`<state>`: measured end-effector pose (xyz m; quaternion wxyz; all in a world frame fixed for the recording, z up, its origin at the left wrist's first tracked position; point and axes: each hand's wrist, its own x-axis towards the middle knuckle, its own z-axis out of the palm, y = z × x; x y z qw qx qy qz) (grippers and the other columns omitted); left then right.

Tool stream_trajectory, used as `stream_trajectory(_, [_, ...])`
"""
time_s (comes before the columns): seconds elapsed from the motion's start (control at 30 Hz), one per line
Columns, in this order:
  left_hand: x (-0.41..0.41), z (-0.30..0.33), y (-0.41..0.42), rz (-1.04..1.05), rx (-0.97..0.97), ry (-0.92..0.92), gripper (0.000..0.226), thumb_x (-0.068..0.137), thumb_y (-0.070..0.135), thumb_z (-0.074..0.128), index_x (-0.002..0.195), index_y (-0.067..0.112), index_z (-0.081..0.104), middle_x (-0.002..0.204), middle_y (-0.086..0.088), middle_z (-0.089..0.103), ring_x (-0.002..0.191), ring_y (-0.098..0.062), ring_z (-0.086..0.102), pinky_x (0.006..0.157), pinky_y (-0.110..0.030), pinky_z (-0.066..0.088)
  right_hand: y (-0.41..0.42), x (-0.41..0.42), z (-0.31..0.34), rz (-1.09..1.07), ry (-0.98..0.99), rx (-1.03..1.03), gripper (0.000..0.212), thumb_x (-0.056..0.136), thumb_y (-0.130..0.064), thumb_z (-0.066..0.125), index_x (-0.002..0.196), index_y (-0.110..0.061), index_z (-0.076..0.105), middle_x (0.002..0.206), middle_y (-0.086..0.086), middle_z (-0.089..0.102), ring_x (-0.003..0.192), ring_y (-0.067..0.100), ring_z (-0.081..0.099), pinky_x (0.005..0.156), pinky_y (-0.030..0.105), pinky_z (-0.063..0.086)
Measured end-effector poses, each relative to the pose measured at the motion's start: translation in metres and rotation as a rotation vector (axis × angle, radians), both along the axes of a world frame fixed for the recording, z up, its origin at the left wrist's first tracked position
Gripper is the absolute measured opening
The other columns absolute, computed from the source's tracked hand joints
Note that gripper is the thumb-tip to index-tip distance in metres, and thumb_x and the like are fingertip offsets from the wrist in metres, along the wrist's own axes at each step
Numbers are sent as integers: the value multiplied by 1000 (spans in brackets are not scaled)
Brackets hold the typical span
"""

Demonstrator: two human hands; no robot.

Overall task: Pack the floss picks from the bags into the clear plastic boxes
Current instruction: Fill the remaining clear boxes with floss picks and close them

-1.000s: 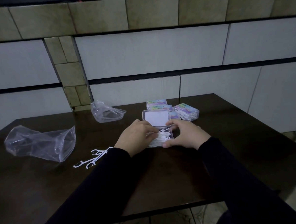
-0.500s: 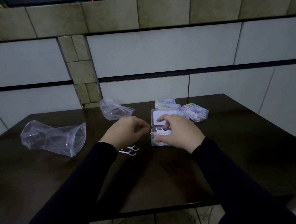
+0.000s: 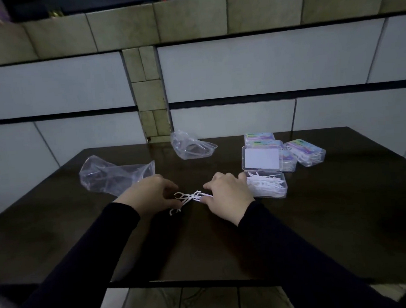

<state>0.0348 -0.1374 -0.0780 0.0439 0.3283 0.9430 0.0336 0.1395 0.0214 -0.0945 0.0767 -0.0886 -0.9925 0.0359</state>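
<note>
Several loose floss picks [image 3: 188,197] lie in a small tangle on the dark counter [image 3: 345,216], toward its middle, and we have both hands on them. Our left hand [image 3: 149,196] curls its fingers [image 3: 169,187] over the left end of the bunch; our right hand [image 3: 226,195] pinches the right end against the counter. Just right of that hand sits the open clear box [image 3: 268,185], partly filled with picks, its lid [image 3: 262,158] standing back. Three closed, filled boxes [image 3: 305,152] sit behind it near the far right edge, and two empty-looking bags [image 3: 113,175] lie toward the far left.

We judge these picks to be very light, thin, stiff plastic, slippery on the polished surface and prone to snag by their forked heads. We would gather them parallel and pinch the bundle at the handles' middle.
</note>
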Motion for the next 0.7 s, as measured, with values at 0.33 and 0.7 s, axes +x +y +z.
stream_trajectory(0.33, [10,-14,-7,-63,18,37,44,90,50,54,132,36,53,119,6,54,102,-8,54,93,-31,49,-11,-6,-4,-66,18,-38,26,97,-38,50,114,-27,67,114,-2,61,109,22,53,100,47,25])
stream_trajectory(0.7, [12,-11,3,-27,29,38,19,93,34,56,109,27,63,110,6,58,98,-9,56,90,-30,51,-12,-7,-4,-69,17,-53,21,98,-34,50,114,-26,62,111,-1,61,108,22,53,98,46,27])
